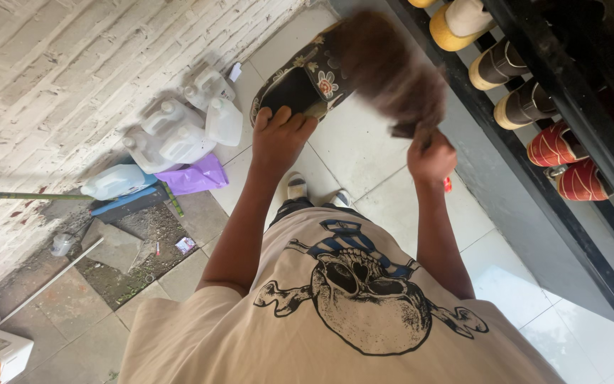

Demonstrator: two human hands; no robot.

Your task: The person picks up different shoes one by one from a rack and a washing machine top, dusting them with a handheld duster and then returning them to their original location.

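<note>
1. Floor (pixel 364 153) of pale tiles runs under everything here; we stand on it, our own feet showing just beyond the hem of the beige shirt (pixel 335 320) with its skull print.
2. Along the right edge of the floor a dark shoe rack (pixel 534 153) holds pairs of shoes on their sides, red striped ones (pixel 566 160) nearest, brown and yellow ones further up.
3. At the left edge, against the whitewashed brick wall (pixel 72 71), we see a cluster of white plastic jugs (pixel 186 128), a purple bag (pixel 197 176) and a patch of broken, dirty ground.
4. Our left hand (pixel 278 135) is closed around the heel end of a black slip-on shoe (pixel 300 82) with a floral pattern, held up in the air over the floor's far middle, opening toward us.
5. Our right hand (pixel 431 156) is fisted tight on a dark handle; above it a brown brush head (pixel 392 67) is smeared by motion across the shoe's toe end. Something small and red shows just below this fist, too small to identify.
6. Brushing well here, we judge, means keeping the left grip firm so the shoe does not swing, sweeping away from our body, and turning the shoe so the bristles reach the sides and sole edge.
</note>
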